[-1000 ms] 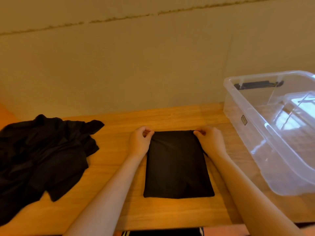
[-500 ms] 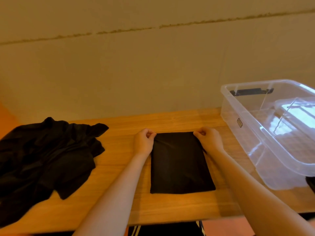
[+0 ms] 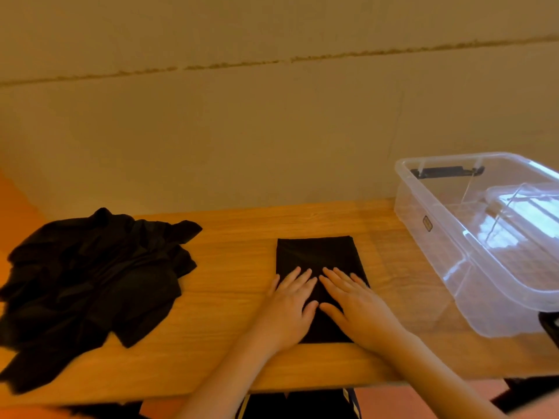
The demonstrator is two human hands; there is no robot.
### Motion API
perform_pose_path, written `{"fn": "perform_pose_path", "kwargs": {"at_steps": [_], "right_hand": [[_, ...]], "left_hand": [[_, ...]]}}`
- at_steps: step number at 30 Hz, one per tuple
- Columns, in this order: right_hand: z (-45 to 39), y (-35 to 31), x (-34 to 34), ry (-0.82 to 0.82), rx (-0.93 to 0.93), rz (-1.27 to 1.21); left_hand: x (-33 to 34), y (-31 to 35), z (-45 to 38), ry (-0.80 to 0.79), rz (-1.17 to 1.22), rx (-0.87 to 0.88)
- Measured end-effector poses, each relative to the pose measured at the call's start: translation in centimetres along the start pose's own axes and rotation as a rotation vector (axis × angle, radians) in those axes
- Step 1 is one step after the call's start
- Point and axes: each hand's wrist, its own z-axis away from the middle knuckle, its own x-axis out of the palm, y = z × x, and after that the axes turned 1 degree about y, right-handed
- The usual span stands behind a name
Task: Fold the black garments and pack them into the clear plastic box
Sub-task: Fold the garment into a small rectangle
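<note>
Folded black garment (image 3: 317, 255) flat on counter (image 3: 242, 231), long axis running away from person; clear plastic box (image 3: 472, 252) to its right, near, mouth up, nothing black inside

Left hand (image 3: 287, 309) and right hand (image 3: 354, 303) side by side on garment's near half; right hand nearer box

Grip: both released, fingers straight, palms pressing cloth, grasping nothing

Unfolded black heap (image 3: 90, 276) well left of folded garment

Next likely: lift garment rightward into box
</note>
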Motion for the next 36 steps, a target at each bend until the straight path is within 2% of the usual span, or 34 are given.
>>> {"fn": "perform_pose_path", "kwargs": {"at_steps": [3, 5, 7, 11, 16, 22, 25, 28, 31, 34, 36], "right_hand": [[0.1, 2.6, -0.2, -0.068, 0.097, 0.052], [0.5, 3.4, -1.0, -0.102, 0.099, 0.058], [1.4, 3.4, -1.7, -0.147, 0.062, 0.091], [3.6, 2.6, -1.9, -0.284, -0.037, 0.074], [3.7, 3.0, -1.3, -0.211, -0.049, -0.059], [3.9, 3.7, -1.2, -0.064, -0.083, -0.043], [3.8, 4.0, -1.9, -0.061, -0.019, -0.101], [3.8, 3.6, -3.0, -0.082, 0.081, -0.26], [3.8, 3.1, -3.6, -0.005, 0.131, -0.522], [3.5, 2.8, -4.1, 0.124, 0.152, -0.699], [3.5, 3.0, -4.4, 0.103, 0.175, -0.819]], "left_hand": [[-0.4, -1.1, 0.4, -0.056, -0.036, -0.073], [-1.1, -0.9, 1.0, -0.055, -0.096, -0.08], [-1.6, -0.6, 2.0, -0.055, -0.147, -0.029], [-1.6, -1.1, 4.2, -0.172, -0.161, 0.087], [-1.5, -2.3, 4.0, -0.16, 0.02, 0.093], [-2.0, -2.2, 4.4, -0.039, -0.01, 0.171], [-2.6, -2.4, 4.3, -0.045, -0.022, 0.235], [-3.3, -3.0, 4.3, -0.059, -0.013, 0.27], [-3.3, -3.1, 4.3, 0.022, 0.129, 0.228], [-3.7, -1.8, 4.1, 0.137, 0.471, 0.085], [-3.9, -1.0, 3.5, 0.246, 0.644, 0.024]]}}
